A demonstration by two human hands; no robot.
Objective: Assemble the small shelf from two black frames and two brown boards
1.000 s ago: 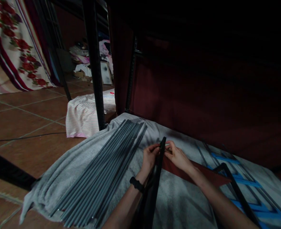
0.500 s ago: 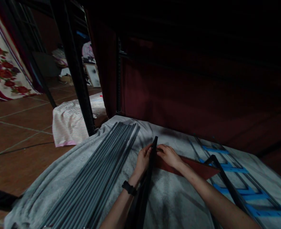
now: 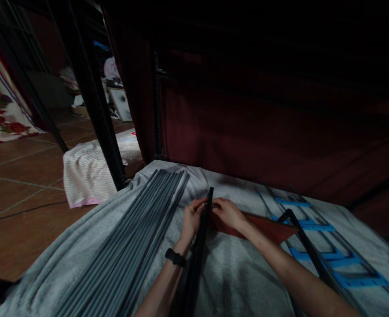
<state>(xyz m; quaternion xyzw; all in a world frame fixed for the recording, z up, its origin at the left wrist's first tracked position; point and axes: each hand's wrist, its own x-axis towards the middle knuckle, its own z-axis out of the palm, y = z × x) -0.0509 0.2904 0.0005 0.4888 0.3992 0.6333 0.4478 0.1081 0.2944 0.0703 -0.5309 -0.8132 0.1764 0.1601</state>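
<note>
A long black metal bar point(image 3: 197, 255) stands up from the cloth between my two hands, its far end near the middle of the view. My left hand point(image 3: 190, 219), with a dark band on the wrist, is closed against the bar's left side near that end. My right hand point(image 3: 230, 214) pinches at the opposite side; what sits in the fingertips is too small to name. Under the right forearm a reddish-brown board point(image 3: 267, 229) runs from the bar toward a second black bar point(image 3: 306, 246) with a bent top.
Grey rods point(image 3: 135, 237) lie bundled left of my hands on the grey cloth point(image 3: 240, 273). At the right are thin dark rods with blue brackets point(image 3: 359, 279). A black post point(image 3: 95, 101) rises at the left, and a maroon cloth point(image 3: 247, 141) hangs behind.
The whole view has shifted slightly, moving the scene a little to the left. My left hand's fingers have moved slightly at the bar's edge; both hands stay at its far end.
</note>
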